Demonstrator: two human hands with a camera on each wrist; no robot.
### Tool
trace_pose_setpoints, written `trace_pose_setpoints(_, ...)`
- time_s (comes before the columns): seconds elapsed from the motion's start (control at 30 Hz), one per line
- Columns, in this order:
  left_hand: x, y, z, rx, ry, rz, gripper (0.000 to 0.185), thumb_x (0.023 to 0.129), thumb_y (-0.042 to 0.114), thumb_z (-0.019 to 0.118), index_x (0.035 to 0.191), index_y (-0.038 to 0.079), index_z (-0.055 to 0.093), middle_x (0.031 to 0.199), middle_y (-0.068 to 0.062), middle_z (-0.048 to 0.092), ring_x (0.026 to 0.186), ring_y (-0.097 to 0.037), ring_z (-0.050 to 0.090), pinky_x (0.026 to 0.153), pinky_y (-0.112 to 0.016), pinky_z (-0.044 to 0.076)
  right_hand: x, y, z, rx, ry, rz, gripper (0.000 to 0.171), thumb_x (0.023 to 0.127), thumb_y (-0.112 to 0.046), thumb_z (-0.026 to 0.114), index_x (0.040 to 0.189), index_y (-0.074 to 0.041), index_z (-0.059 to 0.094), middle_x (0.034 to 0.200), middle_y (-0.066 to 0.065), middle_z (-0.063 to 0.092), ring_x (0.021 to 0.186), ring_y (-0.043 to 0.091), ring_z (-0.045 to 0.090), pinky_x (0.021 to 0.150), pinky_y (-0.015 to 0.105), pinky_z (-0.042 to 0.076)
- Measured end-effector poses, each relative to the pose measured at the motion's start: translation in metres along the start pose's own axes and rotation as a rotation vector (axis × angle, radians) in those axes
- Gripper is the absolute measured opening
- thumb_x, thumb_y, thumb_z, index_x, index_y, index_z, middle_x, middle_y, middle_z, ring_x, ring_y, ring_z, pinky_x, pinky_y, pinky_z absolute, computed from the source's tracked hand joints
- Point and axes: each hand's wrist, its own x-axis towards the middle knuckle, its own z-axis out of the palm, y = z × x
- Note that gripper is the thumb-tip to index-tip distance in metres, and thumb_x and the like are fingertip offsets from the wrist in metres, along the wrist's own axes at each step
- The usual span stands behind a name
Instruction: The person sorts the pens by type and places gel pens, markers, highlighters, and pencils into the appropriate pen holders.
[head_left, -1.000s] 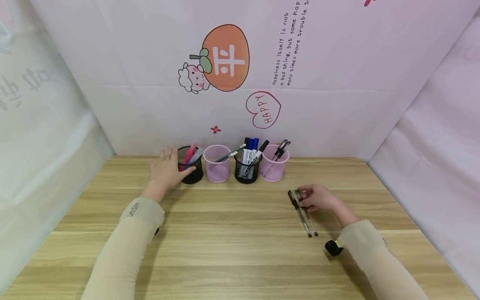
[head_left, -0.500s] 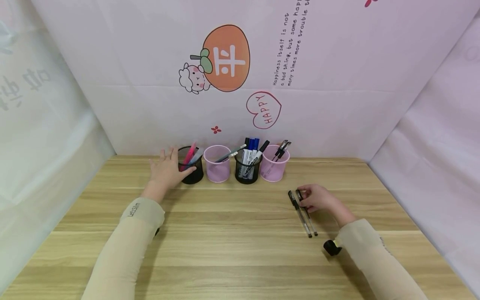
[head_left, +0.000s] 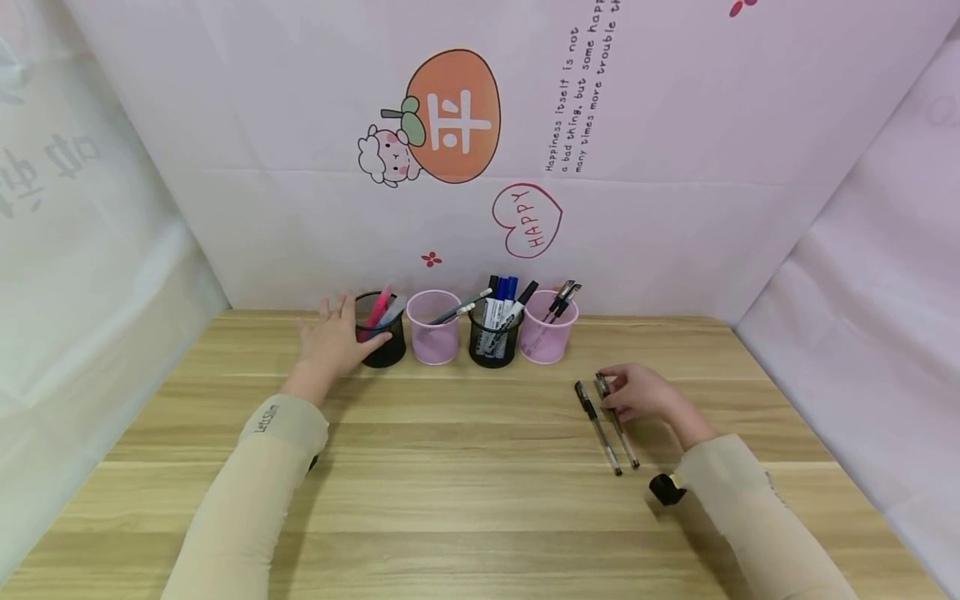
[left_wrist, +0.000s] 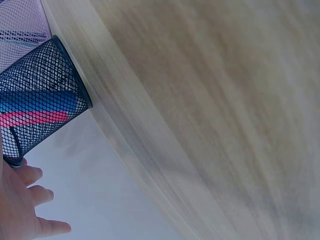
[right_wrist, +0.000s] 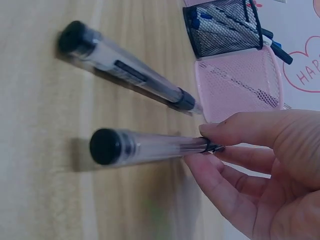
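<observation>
My left hand (head_left: 330, 339) rests against the left side of a black mesh pen cup (head_left: 386, 353), thumb lying across its front. Its fingers are spread and mostly straight in the left wrist view, just past the rim. Inside that cup stand a pink pen (head_left: 378, 306) and a blue one (left_wrist: 40, 101). My right hand (head_left: 642, 392) pinches a clear gel pen (right_wrist: 155, 148) with a black cap between thumb and fingertips. Its end tilts up toward the right wrist camera. A second gel pen (head_left: 598, 429) lies on the table just left of it.
Right of the black cup stand a pink mesh cup (head_left: 436, 346) with pencils, another black cup (head_left: 492, 354) with markers, and a pink cup (head_left: 545, 343) with gel pens. All line up by the printed back sheet (head_left: 300, 225), on the wooden table (head_left: 465, 492).
My right hand has shifted slightly back and right, bringing the pinched pen with it; the gap to the other pen has widened. The left hand stays at the black cup.
</observation>
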Motion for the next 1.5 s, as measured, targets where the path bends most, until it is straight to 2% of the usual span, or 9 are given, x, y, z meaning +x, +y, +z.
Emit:
trace_pose_setpoints(0.4,0.0,-0.001,0.0,0.01,0.001,-0.003,0.114,0.092,0.08,0.044,0.162,-0.004,0.011,0.166,-0.028,0.016,0.152,-0.051,0.008,0.109,-0.081,0.007,0.0,-0.008,-0.011,0.009,0.031,-0.045,0.074,0.088,0.007,0.065,0.152,0.015,0.029,0.109,0.025,0.059,0.079,0.023,0.066,0.072,0.039,0.063)
trace_pose_setpoints(0.63,0.0,0.001,0.0,0.003,0.001,-0.008,0.107,0.096,0.07,0.051,0.162,-0.004,0.011,0.166,-0.028,0.016,0.152,-0.051,0.008,0.109,-0.081,0.007,0.001,-0.013,-0.017,0.044,0.034,-0.066,0.072,0.089,0.007,0.061,0.153,0.014,0.03,0.114,0.031,0.057,0.082,0.026,0.067,0.075,0.044,0.062)
trace_pose_setpoints(0.97,-0.001,0.002,-0.001,0.004,0.002,-0.006,0.108,0.095,0.072,0.05,0.162,-0.004,0.011,0.166,-0.028,0.017,0.152,-0.051,0.009,0.11,-0.08,0.009,0.004,-0.023,-0.027,0.096,0.077,-0.101,0.071,0.092,0.007,0.063,0.154,0.012,0.03,0.119,0.034,0.054,0.089,0.034,0.068,0.079,0.047,0.061)
trace_pose_setpoints(1.17,-0.001,0.0,-0.001,-0.003,0.0,-0.005,0.111,0.094,0.075,0.048,0.162,-0.004,0.01,0.166,-0.029,0.016,0.152,-0.051,0.008,0.111,-0.079,0.006,0.004,-0.033,-0.035,0.118,0.103,-0.121,0.071,0.093,0.006,0.063,0.155,0.011,0.029,0.122,0.036,0.053,0.094,0.037,0.069,0.078,0.041,0.062)
trace_pose_setpoints(1.3,0.0,0.0,-0.001,-0.005,0.0,0.001,0.114,0.092,0.08,0.045,0.162,-0.004,0.01,0.166,-0.029,0.016,0.152,-0.052,0.007,0.111,-0.079,0.004,0.004,-0.038,-0.037,0.129,0.129,-0.115,0.072,0.094,0.005,0.063,0.156,0.01,0.028,0.125,0.036,0.051,0.093,0.033,0.07,0.078,0.038,0.062)
trace_pose_setpoints(1.5,0.0,0.0,-0.001,0.015,0.002,0.005,0.114,0.093,0.079,0.045,0.162,-0.004,0.011,0.165,-0.029,0.017,0.152,-0.051,0.008,0.112,-0.078,0.005,0.008,-0.043,-0.039,0.176,0.205,-0.16,0.071,0.096,0.003,0.063,0.158,0.004,0.028,0.128,0.035,0.048,0.089,0.021,0.069,0.08,0.036,0.061)
